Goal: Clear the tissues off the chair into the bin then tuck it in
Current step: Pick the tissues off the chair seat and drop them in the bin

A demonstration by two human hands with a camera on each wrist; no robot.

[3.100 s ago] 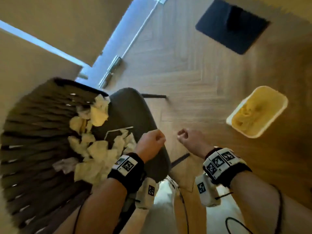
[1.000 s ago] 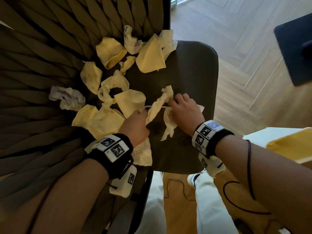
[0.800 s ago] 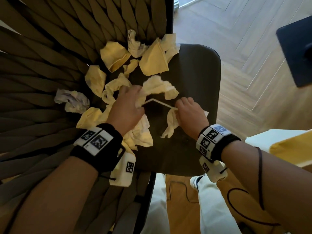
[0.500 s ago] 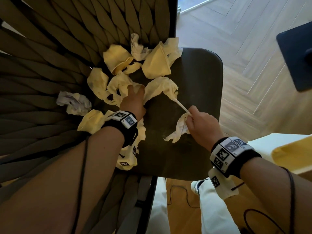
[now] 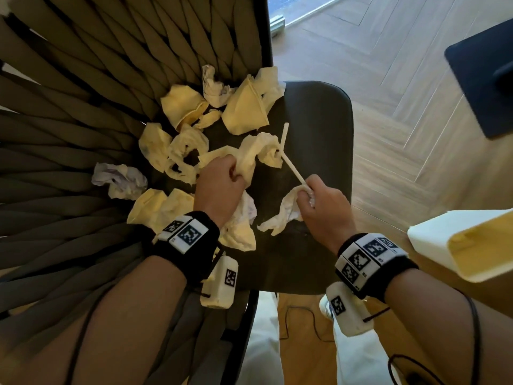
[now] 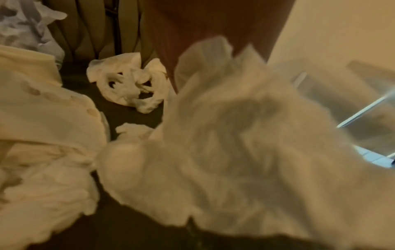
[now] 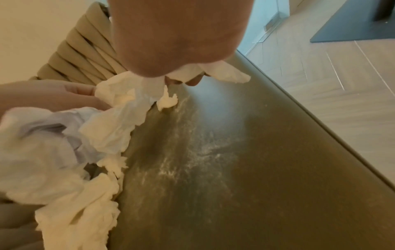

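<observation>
Several crumpled yellowish tissues [image 5: 244, 112] lie on the dark chair seat [image 5: 319, 129] and against its woven back [image 5: 111, 79]. My left hand [image 5: 230, 173] grips one crumpled tissue [image 5: 258, 154] above the middle of the seat; in the left wrist view that tissue [image 6: 235, 143] fills the picture, blurred. My right hand [image 5: 311, 193] holds a white tissue [image 5: 283, 215] together with a thin bent white straw [image 5: 291, 168] that sticks out away from me. The right wrist view shows that tissue [image 7: 132, 101] hanging from under the palm over the seat [image 7: 235, 152].
A pale open bin [image 5: 458, 245] stands on the wooden floor [image 5: 402, 120] to the right of the chair. A dark mat [image 5: 485, 79] lies at the far right. My legs and a shoe [image 5: 324, 304] are just in front of the seat's near edge.
Both hands have gone from pressing on the seat to gripping tissues. The left hand has drawn back a little with its tissue. The straw's far end has come free and now points away.
</observation>
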